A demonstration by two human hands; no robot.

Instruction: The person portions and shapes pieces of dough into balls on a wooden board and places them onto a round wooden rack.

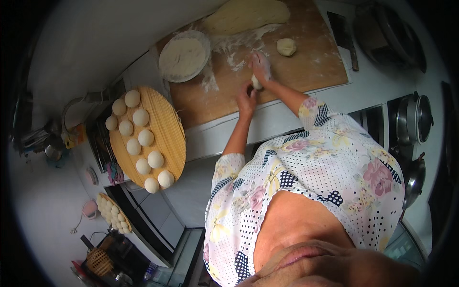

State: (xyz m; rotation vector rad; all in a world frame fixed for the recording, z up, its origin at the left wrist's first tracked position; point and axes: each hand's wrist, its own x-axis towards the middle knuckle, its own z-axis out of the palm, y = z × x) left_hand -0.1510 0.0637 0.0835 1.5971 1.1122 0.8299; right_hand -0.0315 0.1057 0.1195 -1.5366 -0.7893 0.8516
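A small piece of white dough lies near the front edge of a floured wooden board. Over its upper side rests my right hand, dusted with flour, its palm and fingers against the dough. My left hand is curled beside the dough's lower left end; whether its fingertips grip it cannot be made out. Further right on the board sits a round lump of dough. At the back lies a large slab of dough. A white bowl of flour stands at the board's left.
Left of the board, a round slatted tray carries several dough balls. Another loaded tray stands lower left. A cleaver lies right of the board, near a large pot. More pots stand on the right.
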